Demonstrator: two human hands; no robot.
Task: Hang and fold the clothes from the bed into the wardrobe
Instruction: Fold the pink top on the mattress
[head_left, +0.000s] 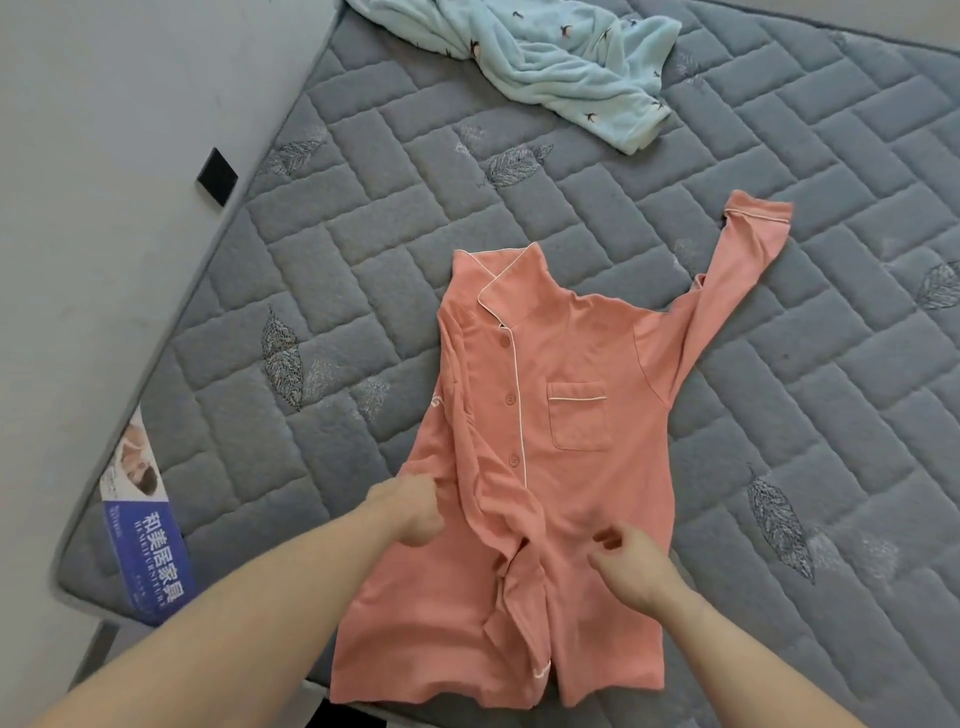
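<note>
your left hand (418, 512) pinches the folded left edge of the pink pajama shirt (566, 415), arm stretched forward. your right hand (631, 564) hovers over the lower front, fingers loosely curled, holding nothing. shirt lies face up on the bed (779, 260); mint fleece garment (566, 67) well apart, far side.

bare mattress (597, 197) open between pink shirt (571, 467) and blue garment (571, 67)
</note>
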